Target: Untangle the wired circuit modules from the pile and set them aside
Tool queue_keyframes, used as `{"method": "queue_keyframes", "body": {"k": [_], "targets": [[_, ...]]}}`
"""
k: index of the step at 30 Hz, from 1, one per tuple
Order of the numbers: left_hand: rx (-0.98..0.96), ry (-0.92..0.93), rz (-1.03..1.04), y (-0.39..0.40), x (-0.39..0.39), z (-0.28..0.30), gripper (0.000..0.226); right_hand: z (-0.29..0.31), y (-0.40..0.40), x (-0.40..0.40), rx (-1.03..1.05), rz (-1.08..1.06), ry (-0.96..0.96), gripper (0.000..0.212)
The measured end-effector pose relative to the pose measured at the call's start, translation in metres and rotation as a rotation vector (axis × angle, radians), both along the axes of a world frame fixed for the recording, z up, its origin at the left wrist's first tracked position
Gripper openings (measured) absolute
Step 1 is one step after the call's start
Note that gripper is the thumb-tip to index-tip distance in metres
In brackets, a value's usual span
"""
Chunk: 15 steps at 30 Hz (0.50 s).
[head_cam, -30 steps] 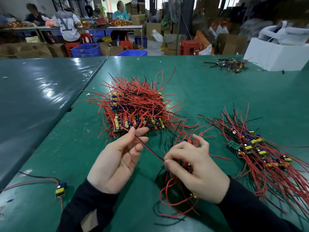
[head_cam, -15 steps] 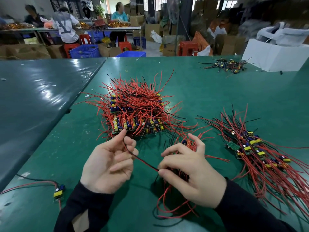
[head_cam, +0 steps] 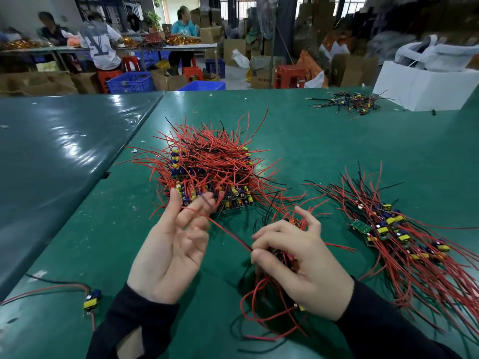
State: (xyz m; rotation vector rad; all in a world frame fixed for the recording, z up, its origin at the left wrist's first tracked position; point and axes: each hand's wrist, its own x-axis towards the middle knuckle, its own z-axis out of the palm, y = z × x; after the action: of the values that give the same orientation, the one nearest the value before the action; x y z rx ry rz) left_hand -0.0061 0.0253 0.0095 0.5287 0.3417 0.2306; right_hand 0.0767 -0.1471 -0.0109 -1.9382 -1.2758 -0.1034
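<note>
Head camera view, looking down at a dark green table mat (head_cam: 337, 151). The left hand (head_cam: 171, 244), in a black sleeve, is raised palm-up with its fingers spread and relaxed; a single red wire (head_cam: 228, 233) lies across its fingertips and runs tight to the right hand. The right hand (head_cam: 298, 263), also black-sleeved, is turned palm-down with its fingers curled around a small tangled bundle of red and black wired modules (head_cam: 269, 307), whose loose loops spill onto the mat below the wrist.

Three heaps of wired circuit modules lie on the mat. The large tangled pile of red-wired modules (head_cam: 210, 164) sits just beyond the left hand. A sorted spread of modules with red wires (head_cam: 399, 234) lies to the right. A small dark heap (head_cam: 347, 101) lies far back, beside a white box (head_cam: 420, 92). One lone module with a yellow and blue part (head_cam: 90, 300) rests near the left sleeve.

Three people work at a far table.
</note>
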Motion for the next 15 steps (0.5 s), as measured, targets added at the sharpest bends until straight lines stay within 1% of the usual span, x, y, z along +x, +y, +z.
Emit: {"method": "queue_keyframes", "body": {"k": [1, 2, 4, 5, 6, 11, 13, 15], "targets": [[0.107, 0.032, -0.025, -0.005, 0.001, -0.001, 0.051, 0.001, 0.001, -0.001, 0.035, -0.016, 0.036, 0.017], [0.241, 0.076, -0.065, -0.012, 0.002, -0.002, 0.051, 0.001, 0.001, -0.001, 0.051, -0.027, 0.064, 0.017], [0.489, 0.130, -0.113, -0.025, 0.002, -0.007, 0.039, 0.000, 0.002, -0.003, 0.058, -0.039, 0.097, 0.016], [0.552, 0.136, -0.116, -0.030, 0.003, -0.010, 0.033, 0.000, 0.002, -0.004, 0.063, -0.044, 0.115, 0.016], [0.576, 0.136, -0.109, -0.035, 0.004, -0.013, 0.031, 0.000, 0.003, -0.004, 0.068, -0.055, 0.132, 0.016], [0.495, 0.128, -0.077, -0.042, 0.008, -0.020, 0.028, 0.000, 0.002, -0.003, 0.022, -0.091, 0.126, 0.018], [0.434, 0.137, -0.124, -0.040, 0.008, -0.020, 0.027, 0.002, 0.002, -0.003, 0.028, -0.083, 0.123, 0.019], [0.339, 0.193, -0.187, -0.037, 0.009, -0.018, 0.025, 0.004, 0.001, -0.003, 0.041, -0.051, 0.113, 0.017]]}}
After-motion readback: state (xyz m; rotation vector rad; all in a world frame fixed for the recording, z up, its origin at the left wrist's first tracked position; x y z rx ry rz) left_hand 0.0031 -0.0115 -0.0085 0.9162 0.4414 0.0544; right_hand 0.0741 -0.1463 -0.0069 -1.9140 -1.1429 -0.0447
